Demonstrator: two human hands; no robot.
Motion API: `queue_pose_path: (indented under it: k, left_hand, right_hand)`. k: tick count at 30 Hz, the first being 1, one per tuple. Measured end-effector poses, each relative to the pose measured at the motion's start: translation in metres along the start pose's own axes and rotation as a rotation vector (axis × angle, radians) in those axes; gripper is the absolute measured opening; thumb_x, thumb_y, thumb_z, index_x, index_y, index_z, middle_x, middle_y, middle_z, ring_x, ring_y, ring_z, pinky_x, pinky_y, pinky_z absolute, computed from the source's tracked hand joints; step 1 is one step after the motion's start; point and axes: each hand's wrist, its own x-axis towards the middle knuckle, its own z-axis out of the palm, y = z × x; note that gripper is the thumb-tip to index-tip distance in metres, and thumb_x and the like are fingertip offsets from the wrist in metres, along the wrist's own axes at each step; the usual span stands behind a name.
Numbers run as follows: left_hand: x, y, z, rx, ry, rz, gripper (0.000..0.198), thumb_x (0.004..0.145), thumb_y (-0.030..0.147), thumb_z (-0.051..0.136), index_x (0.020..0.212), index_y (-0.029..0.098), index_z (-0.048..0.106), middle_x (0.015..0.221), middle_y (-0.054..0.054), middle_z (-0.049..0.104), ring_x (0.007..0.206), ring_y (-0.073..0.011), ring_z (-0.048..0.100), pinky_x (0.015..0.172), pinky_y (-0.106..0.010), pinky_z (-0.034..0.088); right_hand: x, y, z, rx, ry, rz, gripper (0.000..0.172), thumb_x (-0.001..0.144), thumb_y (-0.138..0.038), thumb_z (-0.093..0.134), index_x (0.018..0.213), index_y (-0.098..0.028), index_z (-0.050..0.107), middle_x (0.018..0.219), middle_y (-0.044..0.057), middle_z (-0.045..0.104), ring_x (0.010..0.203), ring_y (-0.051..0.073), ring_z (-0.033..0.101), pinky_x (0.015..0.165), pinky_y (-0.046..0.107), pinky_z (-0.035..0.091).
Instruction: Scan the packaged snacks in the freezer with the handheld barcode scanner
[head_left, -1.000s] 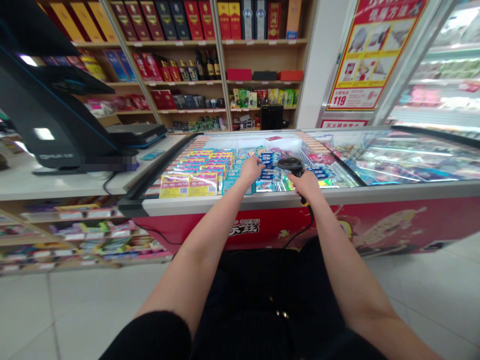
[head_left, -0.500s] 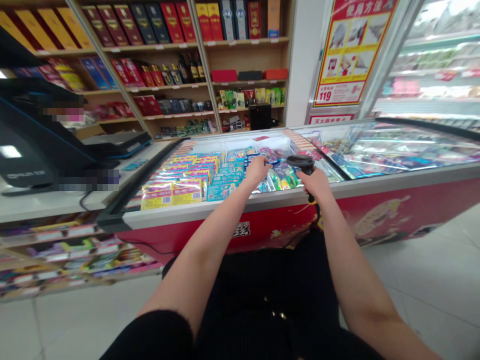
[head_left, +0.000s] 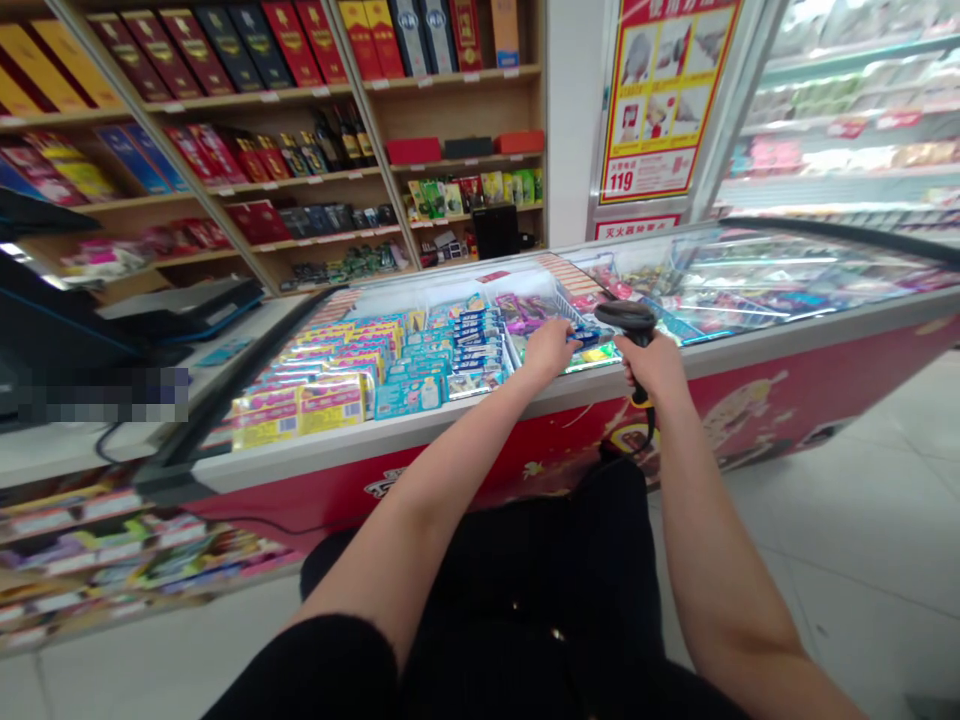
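My right hand [head_left: 660, 366] is wrapped round the handle of a black barcode scanner [head_left: 625, 316], whose cable hangs below. Its head points left, close to my left hand [head_left: 549, 350]. That hand is closed on a blue ice cream packet [head_left: 589, 337], held just left of the scanner over the chest freezer [head_left: 300, 448]. In the freezer, yellow-and-pink packs [head_left: 330, 403] stand in rows at the left. Light blue packs [head_left: 409, 395] and dark blue packets [head_left: 478, 338] fill the space beside them, with purple packets [head_left: 521, 312] behind my left hand.
A counter [head_left: 45, 450] with a dark checkout machine [head_left: 60, 320] stands at the left. Wooden shelves [head_left: 300, 181] with boxes and bottles line the back. A glass lid [head_left: 810, 262] covers the freezer's right part; a refrigerated display [head_left: 832, 130] stands behind it.
My view has turned to the right. My left hand has moved right with the blue packet, closer to the scanner. The scanner remains in my right hand.
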Motion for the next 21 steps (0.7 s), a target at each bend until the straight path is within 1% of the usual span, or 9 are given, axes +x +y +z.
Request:
queue_pose_path:
  k: [3,5,8,10,14,18,21]
  left_hand:
    - [-0.005,0.005,0.012,0.082,-0.023,0.04,0.021,0.09,0.031,0.065,0.107,0.018,0.066,0.114,-0.011,0.066,0.112,-0.026,0.058,0.095,-0.035,0.045]
    - [-0.008,0.007,0.017,0.121,-0.017,0.049,0.025,0.088,0.031,0.068,0.109,0.018,0.065,0.117,-0.013,0.063,0.115,-0.0278,0.056,0.096,-0.037,0.044]
    - [-0.011,0.009,0.019,0.141,-0.005,0.066,0.027,0.087,0.031,0.069,0.111,0.019,0.062,0.121,-0.013,0.059,0.117,-0.0283,0.053,0.098,-0.038,0.043]
    - [-0.011,0.011,0.019,0.148,-0.009,0.07,0.024,0.088,0.03,0.067,0.109,0.02,0.062,0.12,-0.013,0.059,0.117,-0.0283,0.052,0.098,-0.039,0.043]
    - [-0.007,0.013,0.02,0.15,-0.003,0.035,0.022,0.09,0.028,0.065,0.109,0.018,0.062,0.119,-0.014,0.06,0.116,-0.0284,0.053,0.096,-0.038,0.043]
    - [-0.003,0.005,0.022,0.131,0.012,0.059,0.024,0.092,0.036,0.063,0.107,0.018,0.063,0.117,-0.012,0.061,0.115,-0.0273,0.054,0.096,-0.037,0.043]
    - [-0.001,-0.009,0.014,0.127,0.042,0.042,0.026,0.096,0.039,0.056,0.11,0.018,0.063,0.118,-0.012,0.061,0.115,-0.0257,0.055,0.099,-0.035,0.042]
  right_hand:
    - [0.004,0.009,0.0,-0.007,0.048,0.014,0.018,0.08,-0.033,0.069,0.084,-0.016,0.063,0.056,0.001,0.06,0.039,0.013,0.053,0.038,0.024,0.045]
    - [0.005,0.014,0.001,-0.012,0.043,0.01,0.019,0.081,-0.034,0.069,0.084,-0.016,0.063,0.057,0.002,0.061,0.04,0.013,0.053,0.039,0.024,0.046]
    - [0.005,0.018,0.001,-0.011,0.032,0.016,0.019,0.081,-0.034,0.068,0.085,-0.016,0.063,0.056,0.0,0.06,0.039,0.013,0.052,0.039,0.023,0.046]
    - [0.004,0.018,0.001,-0.012,0.032,0.025,0.017,0.081,-0.033,0.069,0.084,-0.017,0.063,0.055,0.0,0.059,0.039,0.012,0.052,0.039,0.023,0.045]
    - [0.0,0.013,0.003,-0.028,0.02,0.04,0.016,0.081,-0.031,0.069,0.08,-0.018,0.06,0.053,-0.001,0.057,0.037,0.012,0.051,0.037,0.023,0.043]
    - [-0.003,0.008,0.007,-0.032,-0.002,0.033,0.015,0.082,-0.03,0.068,0.082,-0.018,0.06,0.052,-0.002,0.056,0.036,0.012,0.049,0.038,0.022,0.043]
    - [-0.004,0.008,0.012,-0.028,-0.016,0.025,0.015,0.083,-0.031,0.067,0.085,-0.018,0.061,0.052,-0.003,0.056,0.036,0.012,0.05,0.039,0.023,0.044]
